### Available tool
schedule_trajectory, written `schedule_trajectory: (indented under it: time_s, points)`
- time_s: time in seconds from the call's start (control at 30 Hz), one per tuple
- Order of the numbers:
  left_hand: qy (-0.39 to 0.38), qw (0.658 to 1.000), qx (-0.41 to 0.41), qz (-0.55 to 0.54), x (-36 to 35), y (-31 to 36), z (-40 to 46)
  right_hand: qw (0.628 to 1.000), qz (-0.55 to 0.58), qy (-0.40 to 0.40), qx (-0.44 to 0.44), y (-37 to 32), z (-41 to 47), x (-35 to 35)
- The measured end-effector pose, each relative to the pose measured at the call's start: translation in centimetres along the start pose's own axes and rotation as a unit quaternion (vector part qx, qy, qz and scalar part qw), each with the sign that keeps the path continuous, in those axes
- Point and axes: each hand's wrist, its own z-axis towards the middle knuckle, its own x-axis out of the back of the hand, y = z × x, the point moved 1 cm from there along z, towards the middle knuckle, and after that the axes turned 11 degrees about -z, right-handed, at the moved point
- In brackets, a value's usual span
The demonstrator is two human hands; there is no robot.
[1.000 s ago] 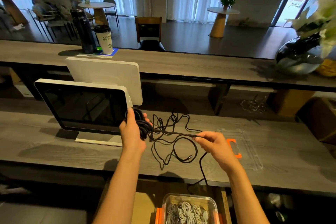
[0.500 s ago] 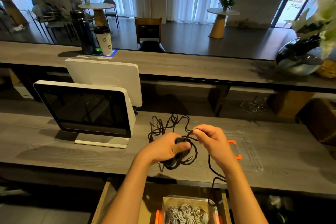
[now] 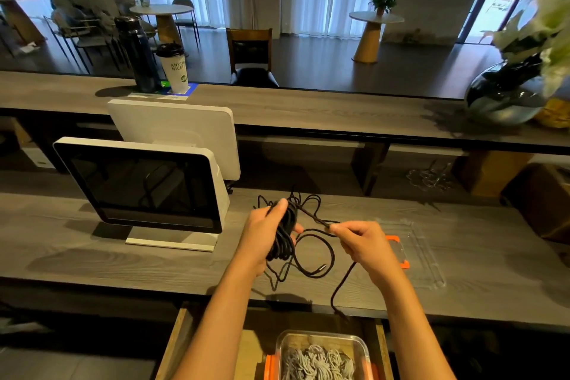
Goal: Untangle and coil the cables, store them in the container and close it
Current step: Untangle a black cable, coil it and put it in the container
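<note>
My left hand [image 3: 265, 227] grips a thick coil of black cable [image 3: 283, 236] just above the grey wooden counter. A loose strand runs from the coil to my right hand [image 3: 361, 241], which pinches it at the fingertips. More black cable [image 3: 311, 259] lies in loops on the counter under my hands, and one end hangs over the front edge. Below, in an open drawer, stands a clear container [image 3: 320, 355] with orange clips, holding coiled grey cables. Its clear lid [image 3: 413, 253] with orange clips lies flat on the counter to the right of my right hand.
A white point-of-sale screen [image 3: 145, 185] stands on the counter to the left. The raised shelf behind carries a dark bottle [image 3: 135, 55], a paper cup [image 3: 174, 69] and, far right, a round vase with flowers [image 3: 509, 92]. The drawer [image 3: 175, 345] is open below the counter edge.
My left hand swung the coil from by the screen down toward my right hand, then lifted it back up at centre. My right hand moved right, drawing the strand out.
</note>
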Motion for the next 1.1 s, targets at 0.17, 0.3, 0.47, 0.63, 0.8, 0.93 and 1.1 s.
schedule_trajectory:
  time_s: [0.17, 0.3, 0.47, 0.63, 0.8, 0.93, 1.1]
  points:
    - [0.073, 0.960, 0.018, -0.269, 0.3, -0.7, 0.4, 1.000, -0.013, -0.025, 0.000, -0.1, 0.0, -0.6]
    - [0.049, 0.873, -0.029, -0.484, 2.0, 1.0, 0.5, 1.000, -0.002, -0.023, -0.005, 0.4, -0.3, -0.3]
    - [0.148, 0.906, -0.054, -0.393, 3.3, 1.5, 0.4, 0.999, -0.035, -0.038, 0.011, 0.9, -0.4, 0.3]
    - [0.208, 0.972, -0.111, 0.004, 3.2, 1.6, 0.0, 0.996, -0.017, -0.043, 0.083, 0.0, -0.8, 0.6]
    - [-0.035, 0.957, -0.062, 0.283, 1.5, 0.8, -0.3, 0.992, 0.002, 0.004, 0.129, -1.7, -0.9, 0.1]
    - [-0.225, 0.900, -0.034, 0.371, 0.5, -0.4, -0.3, 0.990, -0.020, 0.007, 0.137, -2.0, -1.0, -0.5]
    - [-0.313, 0.883, 0.033, 0.349, -0.5, -0.9, -0.6, 0.992, -0.025, 0.017, 0.124, -2.1, -1.1, -1.2]
